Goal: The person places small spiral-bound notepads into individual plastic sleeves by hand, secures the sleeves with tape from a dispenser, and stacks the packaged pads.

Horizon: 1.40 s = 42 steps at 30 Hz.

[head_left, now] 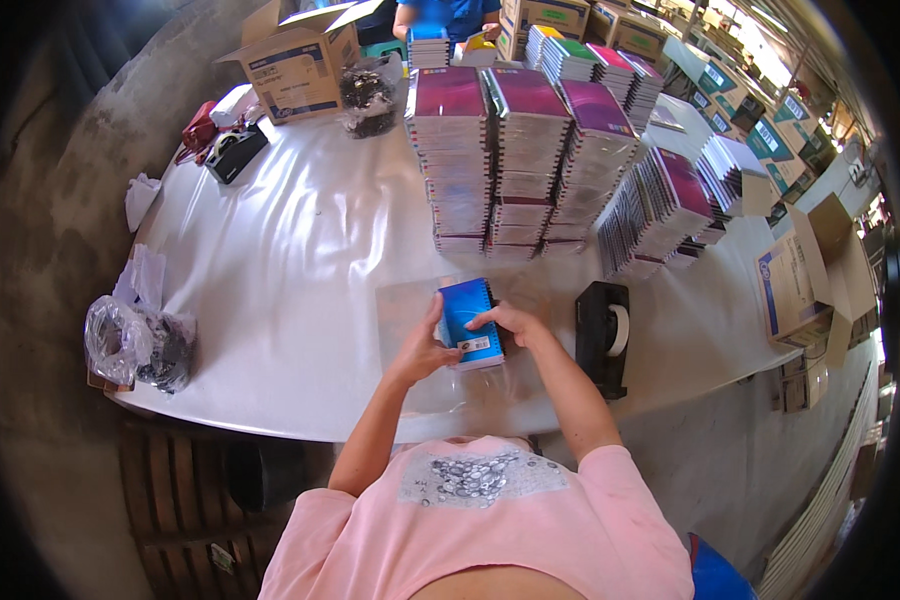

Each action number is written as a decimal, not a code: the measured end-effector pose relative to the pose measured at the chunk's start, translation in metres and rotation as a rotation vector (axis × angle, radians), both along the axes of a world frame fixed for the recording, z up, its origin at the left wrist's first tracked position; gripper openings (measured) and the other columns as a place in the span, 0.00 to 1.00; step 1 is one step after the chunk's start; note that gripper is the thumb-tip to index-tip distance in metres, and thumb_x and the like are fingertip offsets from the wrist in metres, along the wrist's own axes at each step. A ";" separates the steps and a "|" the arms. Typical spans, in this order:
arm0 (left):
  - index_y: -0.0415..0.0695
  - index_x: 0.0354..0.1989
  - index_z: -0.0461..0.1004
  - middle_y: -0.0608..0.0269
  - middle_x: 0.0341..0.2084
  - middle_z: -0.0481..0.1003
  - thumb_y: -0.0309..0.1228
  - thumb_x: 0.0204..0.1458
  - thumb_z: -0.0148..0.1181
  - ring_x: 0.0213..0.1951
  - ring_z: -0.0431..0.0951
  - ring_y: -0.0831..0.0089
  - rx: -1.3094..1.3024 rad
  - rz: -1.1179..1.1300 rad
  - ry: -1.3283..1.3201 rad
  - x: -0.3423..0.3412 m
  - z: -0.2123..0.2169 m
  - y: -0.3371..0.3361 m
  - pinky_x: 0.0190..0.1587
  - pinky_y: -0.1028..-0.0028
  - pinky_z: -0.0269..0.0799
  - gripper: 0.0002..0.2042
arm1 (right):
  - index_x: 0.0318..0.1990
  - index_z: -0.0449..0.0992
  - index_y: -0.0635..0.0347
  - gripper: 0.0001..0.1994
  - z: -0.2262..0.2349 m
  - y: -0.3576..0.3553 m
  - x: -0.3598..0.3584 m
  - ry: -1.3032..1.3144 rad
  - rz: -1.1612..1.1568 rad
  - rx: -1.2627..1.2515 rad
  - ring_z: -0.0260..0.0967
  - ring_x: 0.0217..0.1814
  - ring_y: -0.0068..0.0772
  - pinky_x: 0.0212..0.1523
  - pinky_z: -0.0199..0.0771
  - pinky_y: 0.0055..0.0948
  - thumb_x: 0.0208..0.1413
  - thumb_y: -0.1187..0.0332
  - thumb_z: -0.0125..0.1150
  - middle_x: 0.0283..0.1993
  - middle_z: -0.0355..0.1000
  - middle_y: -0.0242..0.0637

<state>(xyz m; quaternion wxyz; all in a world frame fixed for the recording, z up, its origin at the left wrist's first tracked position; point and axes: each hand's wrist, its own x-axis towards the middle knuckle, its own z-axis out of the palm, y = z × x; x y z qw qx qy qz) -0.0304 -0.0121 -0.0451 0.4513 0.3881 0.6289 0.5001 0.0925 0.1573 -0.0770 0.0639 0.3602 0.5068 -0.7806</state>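
Observation:
A small blue spiral notebook (467, 305), or a short stack of them, lies in front of me with its wire binding along the right edge. A white label sits near its lower end. My left hand (425, 348) grips the left side, thumb on the lower cover. From the right, my right hand (511, 322) holds the bound edge, with a finger or thumb across the cover. Beneath the notebook a clear plastic sheet (400, 315) is spread on the table. Close to my right hand stands a black tape dispenser (590, 345) with a pale roll.
Tall stacks of purple notebooks (452, 95) rise beyond my hands, with leaning piles (660, 205) at right. An open carton (300, 75), a second dispenser (236, 153) and plastic bags (165, 350) stand leftward. Another open carton (795, 275) is at right. A person in blue (470, 15) is opposite.

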 end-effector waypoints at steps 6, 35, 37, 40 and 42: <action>0.43 0.65 0.26 0.42 0.65 0.34 0.17 0.32 0.64 0.42 0.72 0.67 -0.007 -0.125 0.359 0.014 -0.044 0.032 0.33 0.76 0.75 0.56 | 0.43 0.69 0.70 0.25 -0.011 -0.013 0.003 0.043 0.024 0.594 0.72 0.42 0.33 0.43 0.72 0.31 0.35 0.69 0.69 0.41 0.73 0.42; 0.48 0.53 0.69 0.69 0.59 0.61 0.48 0.44 0.60 0.58 0.63 0.71 -0.155 -0.164 1.044 0.013 0.000 0.023 0.51 0.57 0.59 0.28 | 0.65 0.47 0.57 0.37 -0.039 -0.040 0.039 -0.372 -0.311 1.066 0.24 0.73 0.50 0.64 0.30 0.61 0.52 0.53 0.53 0.71 0.28 0.47; 0.50 0.53 0.69 0.70 0.58 0.62 0.48 0.43 0.60 0.58 0.63 0.74 -0.165 -0.163 1.098 0.011 -0.006 0.019 0.49 0.58 0.60 0.27 | 0.64 0.52 0.59 0.32 -0.008 -0.073 0.067 -0.703 -0.163 1.396 0.26 0.72 0.49 0.64 0.33 0.59 0.53 0.60 0.53 0.70 0.34 0.48; 0.49 0.51 0.69 0.70 0.58 0.62 0.45 0.42 0.62 0.57 0.63 0.74 -0.159 -0.188 1.128 0.013 -0.012 0.026 0.49 0.58 0.61 0.26 | 0.62 0.58 0.58 0.28 -0.042 -0.084 0.086 -0.583 -0.228 1.507 0.29 0.72 0.47 0.65 0.37 0.55 0.51 0.64 0.53 0.69 0.38 0.48; 0.48 0.49 0.70 0.68 0.56 0.63 0.42 0.41 0.63 0.56 0.64 0.71 -0.097 -0.169 1.117 0.017 -0.013 0.025 0.47 0.58 0.62 0.25 | 0.58 0.63 0.57 0.26 -0.048 -0.086 0.084 -0.625 -0.208 1.515 0.33 0.71 0.48 0.65 0.40 0.51 0.48 0.69 0.55 0.69 0.40 0.47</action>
